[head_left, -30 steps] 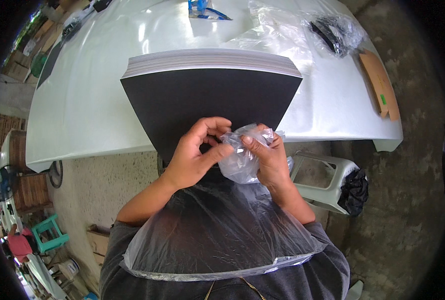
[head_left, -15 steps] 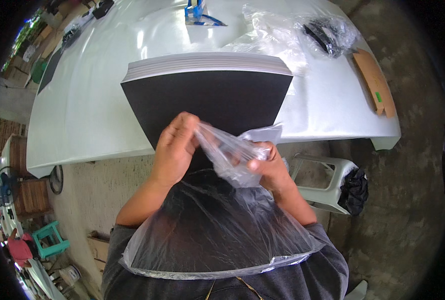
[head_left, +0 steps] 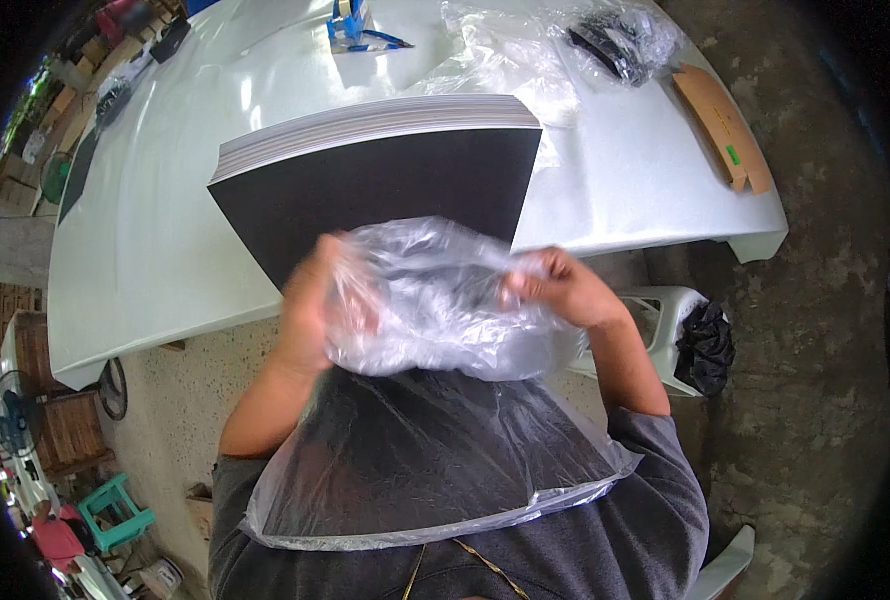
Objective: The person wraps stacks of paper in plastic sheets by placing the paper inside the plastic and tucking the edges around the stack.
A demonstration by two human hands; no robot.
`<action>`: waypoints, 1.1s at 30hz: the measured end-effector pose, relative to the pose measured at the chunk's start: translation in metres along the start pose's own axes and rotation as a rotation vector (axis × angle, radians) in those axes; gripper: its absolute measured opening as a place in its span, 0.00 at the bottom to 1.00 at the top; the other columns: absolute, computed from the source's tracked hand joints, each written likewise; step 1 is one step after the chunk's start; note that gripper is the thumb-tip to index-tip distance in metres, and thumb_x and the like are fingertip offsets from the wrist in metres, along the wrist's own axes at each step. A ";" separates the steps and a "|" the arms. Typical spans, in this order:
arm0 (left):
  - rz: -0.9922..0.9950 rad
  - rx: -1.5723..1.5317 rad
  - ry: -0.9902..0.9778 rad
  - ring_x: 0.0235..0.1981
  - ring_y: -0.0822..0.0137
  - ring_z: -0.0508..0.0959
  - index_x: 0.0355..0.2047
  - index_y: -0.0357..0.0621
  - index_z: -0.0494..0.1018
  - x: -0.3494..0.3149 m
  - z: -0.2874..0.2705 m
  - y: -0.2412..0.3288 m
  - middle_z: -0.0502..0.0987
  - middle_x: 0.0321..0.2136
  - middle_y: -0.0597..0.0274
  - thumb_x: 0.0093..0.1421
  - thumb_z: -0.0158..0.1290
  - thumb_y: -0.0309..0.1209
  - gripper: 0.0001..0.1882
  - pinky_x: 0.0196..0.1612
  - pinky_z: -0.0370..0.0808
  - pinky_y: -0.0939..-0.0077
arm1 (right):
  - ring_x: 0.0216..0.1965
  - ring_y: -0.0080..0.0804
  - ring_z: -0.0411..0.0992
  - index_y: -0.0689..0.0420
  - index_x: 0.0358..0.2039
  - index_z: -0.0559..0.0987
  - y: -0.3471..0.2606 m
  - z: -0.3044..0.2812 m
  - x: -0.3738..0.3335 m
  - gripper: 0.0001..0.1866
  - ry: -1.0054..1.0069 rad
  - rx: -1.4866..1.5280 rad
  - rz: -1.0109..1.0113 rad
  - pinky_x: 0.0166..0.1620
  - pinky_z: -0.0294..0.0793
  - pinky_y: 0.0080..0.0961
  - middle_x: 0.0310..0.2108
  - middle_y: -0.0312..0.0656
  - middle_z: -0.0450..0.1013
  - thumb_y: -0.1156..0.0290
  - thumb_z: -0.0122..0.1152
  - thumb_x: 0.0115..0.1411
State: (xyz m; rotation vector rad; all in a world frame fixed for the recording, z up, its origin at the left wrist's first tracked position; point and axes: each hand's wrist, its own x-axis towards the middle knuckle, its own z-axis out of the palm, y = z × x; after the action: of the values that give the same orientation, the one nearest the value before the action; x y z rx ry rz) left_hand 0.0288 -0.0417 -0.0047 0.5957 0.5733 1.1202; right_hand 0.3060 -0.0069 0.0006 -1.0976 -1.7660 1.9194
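A thick stack of boards [head_left: 385, 180] with a black face and pale layered edges extends from the table's near edge toward me. Clear plastic bag [head_left: 435, 460] covers a black surface close to my chest, and its bunched upper part lies across the stack's middle. Whether the covered surface belongs to the same stack is hidden by the bunched film. My left hand [head_left: 310, 310], blurred, is closed on the bag's left side, some fingers showing through the film. On the right side, my right hand [head_left: 565, 288] pinches the film between thumb and fingers.
The white-covered table [head_left: 155, 240] carries loose clear plastic [head_left: 505, 60], a bagged black item [head_left: 615, 50], a brown cardboard piece [head_left: 720, 130] and a blue object [head_left: 355, 30]. A white stool [head_left: 655, 320] with a black bag [head_left: 705, 350] stands right; a green stool [head_left: 117, 512] stands left.
My hands have moved apart, spreading the gathered film wider across the black face. My right hand has shifted right and up. The view has shifted slightly.
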 end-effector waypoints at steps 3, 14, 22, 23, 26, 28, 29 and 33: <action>-0.386 0.907 -0.673 0.29 0.70 0.71 0.31 0.37 0.69 0.004 0.006 -0.006 0.71 0.27 0.62 0.56 0.47 0.36 0.12 0.33 0.67 0.76 | 0.26 0.21 0.68 0.61 0.32 0.73 0.010 -0.010 0.006 0.13 0.465 0.644 -0.149 0.33 0.66 0.17 0.21 0.36 0.70 0.63 0.52 0.56; -0.092 0.693 -0.214 0.25 0.78 0.69 0.26 0.45 0.68 -0.005 -0.017 -0.015 0.69 0.19 0.68 0.54 0.51 0.37 0.10 0.31 0.67 0.82 | 0.25 0.22 0.68 0.56 0.36 0.72 0.019 -0.012 0.009 0.16 0.249 0.881 -0.446 0.29 0.70 0.21 0.27 0.36 0.71 0.57 0.53 0.54; 0.145 0.159 0.066 0.21 0.74 0.69 0.23 0.45 0.67 0.001 -0.032 0.039 0.68 0.17 0.68 0.59 0.41 0.44 0.17 0.27 0.68 0.75 | 0.34 0.33 0.70 0.62 0.45 0.68 0.001 -0.015 -0.004 0.24 -0.244 -0.125 0.054 0.43 0.65 0.28 0.35 0.43 0.71 0.59 0.57 0.51; 0.127 -0.049 0.174 0.17 0.75 0.67 0.22 0.46 0.65 0.002 -0.036 0.038 0.65 0.15 0.69 0.61 0.37 0.44 0.18 0.23 0.67 0.77 | 0.34 0.34 0.70 0.64 0.40 0.70 0.000 -0.008 -0.006 0.20 -0.118 -0.108 -0.013 0.43 0.67 0.28 0.33 0.44 0.72 0.63 0.57 0.51; -0.308 0.519 -0.097 0.17 0.81 0.64 0.19 0.47 0.66 -0.008 -0.042 0.000 0.64 0.15 0.74 0.57 0.46 0.44 0.16 0.20 0.62 0.85 | 0.33 0.32 0.70 0.63 0.36 0.71 -0.005 0.003 -0.004 0.15 0.760 0.656 -0.050 0.41 0.69 0.27 0.27 0.43 0.71 0.63 0.53 0.54; -0.446 0.825 -0.703 0.24 0.74 0.72 0.27 0.39 0.73 -0.004 -0.033 -0.006 0.74 0.24 0.65 0.51 0.54 0.39 0.14 0.29 0.69 0.82 | 0.30 0.29 0.70 0.61 0.34 0.70 0.015 -0.006 0.001 0.13 0.347 1.111 -0.501 0.38 0.70 0.27 0.27 0.43 0.69 0.65 0.44 0.58; -0.344 0.831 -0.606 0.28 0.72 0.73 0.30 0.36 0.72 -0.005 -0.031 0.003 0.74 0.27 0.61 0.52 0.53 0.38 0.15 0.32 0.70 0.77 | 0.30 0.29 0.69 0.61 0.34 0.70 0.028 -0.009 0.002 0.11 0.228 1.126 -0.532 0.38 0.70 0.27 0.28 0.43 0.70 0.67 0.44 0.58; 0.190 0.211 -0.129 0.39 0.62 0.73 0.42 0.33 0.65 -0.013 -0.043 0.040 0.73 0.36 0.50 0.57 0.43 0.33 0.17 0.42 0.70 0.67 | 0.36 0.28 0.68 0.60 0.37 0.69 0.028 0.003 0.006 0.10 0.618 0.769 -0.219 0.39 0.70 0.26 0.33 0.40 0.70 0.71 0.43 0.57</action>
State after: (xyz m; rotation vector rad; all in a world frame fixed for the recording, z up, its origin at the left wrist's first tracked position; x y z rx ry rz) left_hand -0.0314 -0.0346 -0.0060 0.9136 0.5344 1.1978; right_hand 0.3072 -0.0104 -0.0285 -0.9828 -0.6849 1.6324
